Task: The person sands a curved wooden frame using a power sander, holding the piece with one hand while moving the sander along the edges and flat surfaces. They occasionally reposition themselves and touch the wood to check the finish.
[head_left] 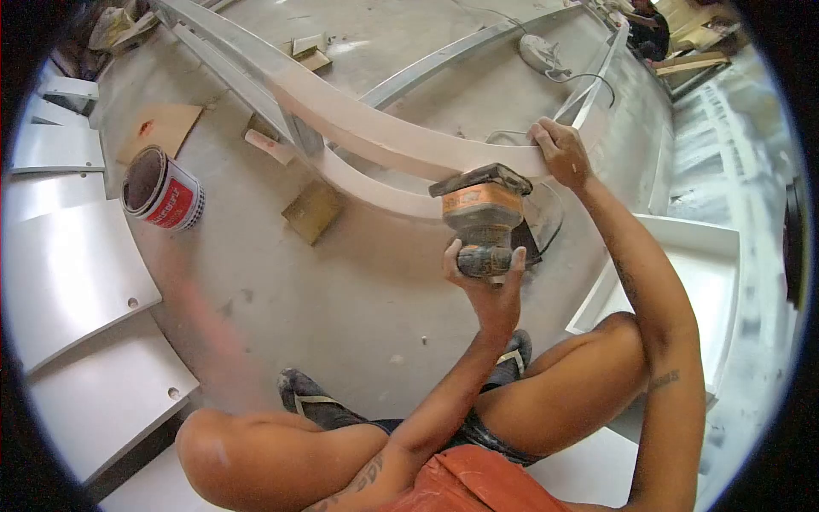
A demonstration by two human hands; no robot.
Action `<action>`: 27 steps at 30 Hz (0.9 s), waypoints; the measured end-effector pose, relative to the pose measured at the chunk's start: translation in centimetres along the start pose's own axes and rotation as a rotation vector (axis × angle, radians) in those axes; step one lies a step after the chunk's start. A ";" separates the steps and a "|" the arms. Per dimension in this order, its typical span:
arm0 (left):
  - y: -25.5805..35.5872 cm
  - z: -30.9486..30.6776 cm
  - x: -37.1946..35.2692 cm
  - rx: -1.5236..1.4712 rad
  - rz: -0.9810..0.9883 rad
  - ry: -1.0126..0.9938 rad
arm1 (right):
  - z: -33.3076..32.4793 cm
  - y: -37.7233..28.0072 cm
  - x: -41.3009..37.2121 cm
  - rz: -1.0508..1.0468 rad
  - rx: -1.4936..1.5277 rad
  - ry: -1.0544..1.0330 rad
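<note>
My left hand (pixel 488 294) is wrapped round the body of an orange and black electric sander (pixel 483 205). The sander's flat dark pad faces away from me and overlaps the front edge of a pale curved frame (pixel 375 128). To the right of the sander, my right hand (pixel 561 152) is closed over the end of the frame's upper rail, fingers on its far side. A dark cord (pixel 556 235) runs behind the sander.
On the floor to the left stands a tin (pixel 175 203) with a red label, next to a cardboard piece (pixel 159 130). White panels (pixel 77 273) line the left side. A white tray-like box (pixel 674 264) sits at right. A person (pixel 650 30) is at the far right.
</note>
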State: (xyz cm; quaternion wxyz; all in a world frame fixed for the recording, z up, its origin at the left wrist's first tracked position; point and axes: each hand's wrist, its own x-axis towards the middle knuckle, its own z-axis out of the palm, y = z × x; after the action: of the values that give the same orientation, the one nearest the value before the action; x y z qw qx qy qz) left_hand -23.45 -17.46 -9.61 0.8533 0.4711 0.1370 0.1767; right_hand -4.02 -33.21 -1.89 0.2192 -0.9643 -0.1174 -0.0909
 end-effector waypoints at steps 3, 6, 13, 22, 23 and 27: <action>-1.0 0.4 -1.0 -0.038 -0.043 -0.045 | 0.0 0.4 -0.1 0.015 0.092 0.039; -1.0 0.4 -1.0 0.151 0.036 -0.055 | -0.2 0.0 -0.2 0.024 0.154 0.064; -0.6 -3.3 3.2 0.279 0.023 0.140 | -0.2 -0.2 -0.2 -0.069 0.070 0.042; 6.4 -8.3 11.0 0.261 0.029 0.182 | 0.0 0.8 0.0 -0.152 -0.101 0.028; 6.9 -8.9 11.9 0.263 0.034 0.163 | -0.1 0.5 0.0 -0.015 -0.065 -0.036; 9.1 -10.6 15.4 0.344 0.066 0.186 | -0.7 -0.8 -0.1 -0.035 -0.076 -0.148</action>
State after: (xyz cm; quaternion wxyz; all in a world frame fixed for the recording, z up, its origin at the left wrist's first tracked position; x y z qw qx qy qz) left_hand -15.44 1.65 -8.38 0.7375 0.5960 0.2280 0.2214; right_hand -4.43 -32.86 -1.03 0.1718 -0.9738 -0.1463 -0.0277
